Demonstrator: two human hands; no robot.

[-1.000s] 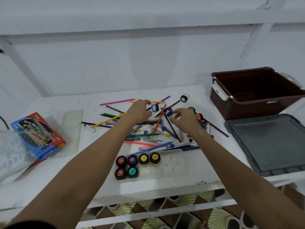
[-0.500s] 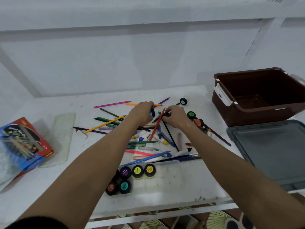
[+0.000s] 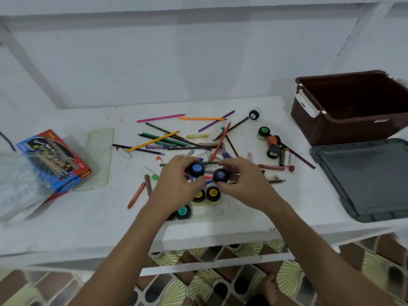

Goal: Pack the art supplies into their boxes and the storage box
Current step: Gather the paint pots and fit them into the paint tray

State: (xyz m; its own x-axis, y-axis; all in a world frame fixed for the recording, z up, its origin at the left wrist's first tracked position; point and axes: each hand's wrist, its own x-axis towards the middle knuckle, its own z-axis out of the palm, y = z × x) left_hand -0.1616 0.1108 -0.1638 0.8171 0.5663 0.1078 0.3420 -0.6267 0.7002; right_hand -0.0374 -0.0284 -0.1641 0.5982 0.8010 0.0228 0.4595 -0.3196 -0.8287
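My left hand [image 3: 176, 184] grips a small paint pot with a light blue lid [image 3: 197, 168]. My right hand [image 3: 245, 182] grips a paint pot with a dark blue lid [image 3: 220, 175]. Both pots are held just above the cluster of paint pots [image 3: 213, 193] near the table's front; part of that cluster is hidden under my hands. Behind my hands lies a scatter of coloured pencils [image 3: 159, 139], crayons and pens. The brown storage box [image 3: 351, 107] stands open at the right.
The grey lid [image 3: 364, 180] lies flat at the right front. A red and blue pencil box [image 3: 55, 157] and a clear plastic tray [image 3: 99, 157] lie at the left. More paint pots [image 3: 263, 131] sit near the storage box. The white table [image 3: 88, 217] ends close below my hands.
Both hands have drawn back from the pencil pile toward the front of the table, each carrying a paint pot it picked up there.
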